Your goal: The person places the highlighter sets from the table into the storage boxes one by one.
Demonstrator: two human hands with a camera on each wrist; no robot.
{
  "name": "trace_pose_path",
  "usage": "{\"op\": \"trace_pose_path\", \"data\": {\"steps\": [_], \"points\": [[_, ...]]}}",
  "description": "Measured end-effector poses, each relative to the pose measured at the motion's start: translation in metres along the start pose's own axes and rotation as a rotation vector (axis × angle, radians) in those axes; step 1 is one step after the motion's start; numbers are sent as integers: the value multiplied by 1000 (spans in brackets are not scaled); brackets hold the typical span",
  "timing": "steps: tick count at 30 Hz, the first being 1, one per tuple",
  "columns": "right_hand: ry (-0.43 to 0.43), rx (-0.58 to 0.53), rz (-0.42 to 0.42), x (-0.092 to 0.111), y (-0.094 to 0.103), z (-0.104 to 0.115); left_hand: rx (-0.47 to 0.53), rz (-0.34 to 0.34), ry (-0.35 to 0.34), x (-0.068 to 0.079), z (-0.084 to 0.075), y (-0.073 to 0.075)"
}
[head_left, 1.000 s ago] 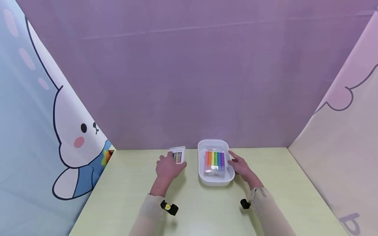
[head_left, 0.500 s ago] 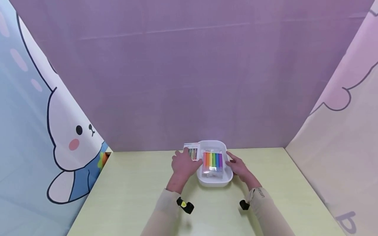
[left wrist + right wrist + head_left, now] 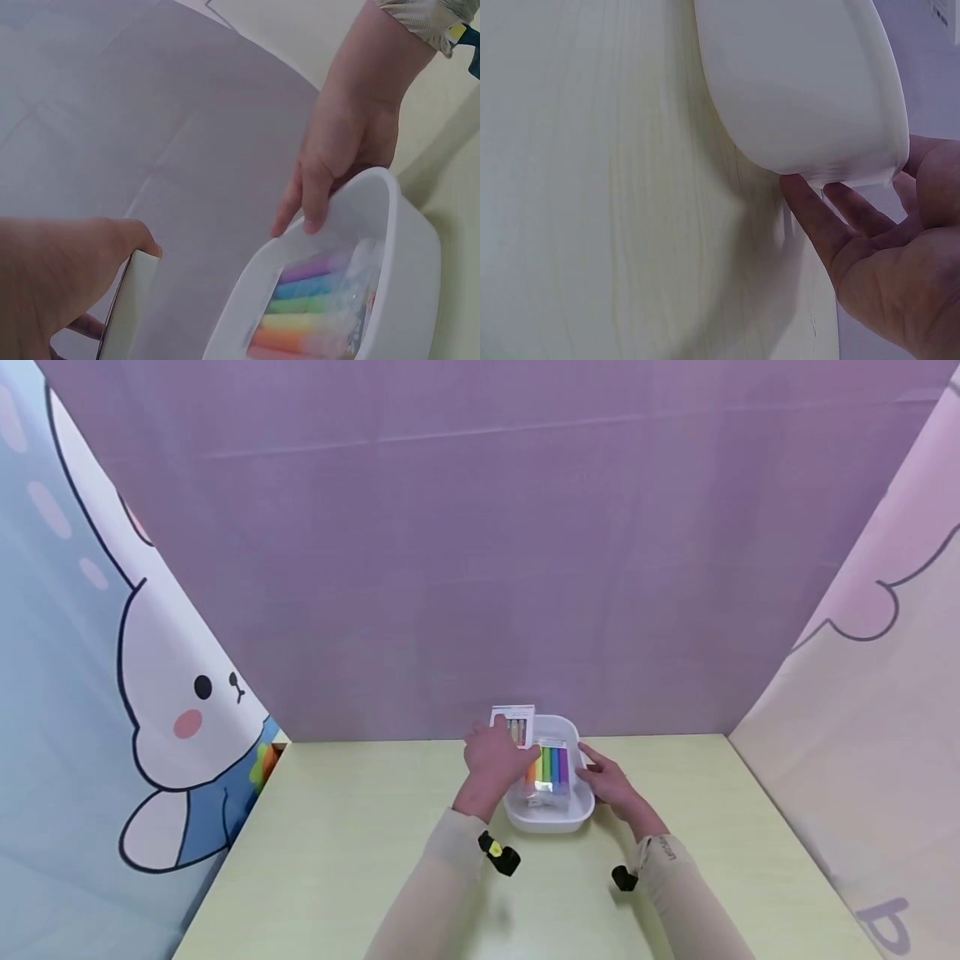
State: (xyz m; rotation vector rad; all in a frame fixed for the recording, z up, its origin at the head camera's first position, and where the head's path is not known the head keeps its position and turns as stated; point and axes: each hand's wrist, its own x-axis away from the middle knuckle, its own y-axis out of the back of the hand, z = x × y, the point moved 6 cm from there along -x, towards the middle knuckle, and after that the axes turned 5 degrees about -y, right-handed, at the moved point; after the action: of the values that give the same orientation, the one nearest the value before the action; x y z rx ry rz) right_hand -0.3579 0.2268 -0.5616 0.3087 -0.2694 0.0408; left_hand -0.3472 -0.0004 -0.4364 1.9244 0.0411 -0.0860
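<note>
My left hand grips a flat white box, tilted above the left side of a white plastic tub. A window in the box shows several thin coloured sticks; their exact kind is unclear. In the left wrist view, the thumb lies against the box's narrow side. Inside the tub is a clear pack of thick rainbow-coloured sticks, partly covered by my left hand in the head view. My right hand holds the tub's right side, thumb at the rim and fingers against the outer wall.
The tub stands on a pale wood-grain table, near its back edge. Behind it rises a purple cloth wall. Printed panels flank the table, one with a rabbit at the left.
My left hand has lifted the white box and carried it rightward, from beside the tub to above its left rim. My right hand has stayed on the tub.
</note>
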Motion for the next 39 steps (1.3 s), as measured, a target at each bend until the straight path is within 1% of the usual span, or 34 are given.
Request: {"op": "trace_pose_path", "data": {"steps": [5, 11, 15, 21, 29, 35, 39], "points": [[-1, -11, 12, 2, -1, 1, -20, 24, -24, -8, -11, -10], [-5, -4, 20, 0, 1, -1, -38, 32, -29, -8, -28, -11], [7, -6, 27, 0, 0, 1, -20, 28, -36, -9, -36, -13], [25, -19, 48, 1, -4, 5, -6, 34, -24, -11, -39, -21], [23, -25, 47, 3, -3, 4, -32, 55, -53, -8, -43, -28], [19, -38, 44, 6, -3, 4, -5, 42, -49, -4, -47, -32], [27, -40, 41, 6, -4, 4, -4, 23, -70, -1, -50, -31]]}}
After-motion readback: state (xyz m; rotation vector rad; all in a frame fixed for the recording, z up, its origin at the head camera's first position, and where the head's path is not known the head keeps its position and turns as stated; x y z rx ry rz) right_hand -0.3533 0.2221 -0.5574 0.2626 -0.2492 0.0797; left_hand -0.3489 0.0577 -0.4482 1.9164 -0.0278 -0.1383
